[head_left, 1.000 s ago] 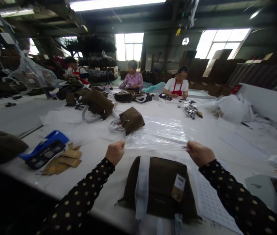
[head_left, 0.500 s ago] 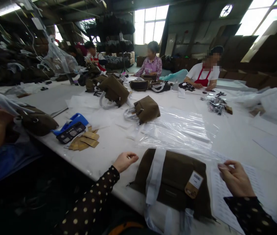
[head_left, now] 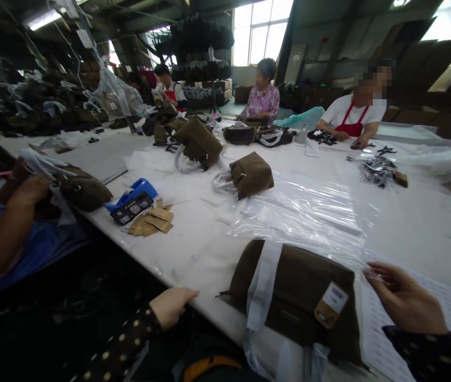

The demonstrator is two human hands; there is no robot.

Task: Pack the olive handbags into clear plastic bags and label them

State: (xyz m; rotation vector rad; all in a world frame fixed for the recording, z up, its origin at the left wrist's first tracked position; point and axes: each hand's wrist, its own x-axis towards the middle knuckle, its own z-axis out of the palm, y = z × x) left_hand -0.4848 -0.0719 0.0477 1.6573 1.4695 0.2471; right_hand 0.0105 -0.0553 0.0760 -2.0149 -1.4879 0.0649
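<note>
A dark olive handbag [head_left: 305, 270] lies on the table in front of me, its strap wrapped in white covering [head_left: 264, 281]. A brown hang tag with a white barcode label [head_left: 331, 305] rests on its front. My left hand [head_left: 174, 307] is at the table's near edge, left of the bag and apart from it. Its fingers are closed, and their undersides are hidden. My right hand [head_left: 408, 297] is right of the bag, above a sheet of printed labels [head_left: 380, 323]. Thumb and fingers pinch together near the bag's upper right corner; what they hold is too small to make out.
Clear plastic bags [head_left: 301, 207] lie beyond the handbag. Brown tags [head_left: 156, 220] sit beside a blue tape dispenser [head_left: 141, 188] and a black box [head_left: 132, 208]. More olive bags [head_left: 251, 175] stand farther back. Co-workers sit across the table, and another person's arm [head_left: 14, 223] is at left.
My left hand has moved left and down, away from the handbag to the table edge. My right hand stays beside the bag. The view has turned slightly left.
</note>
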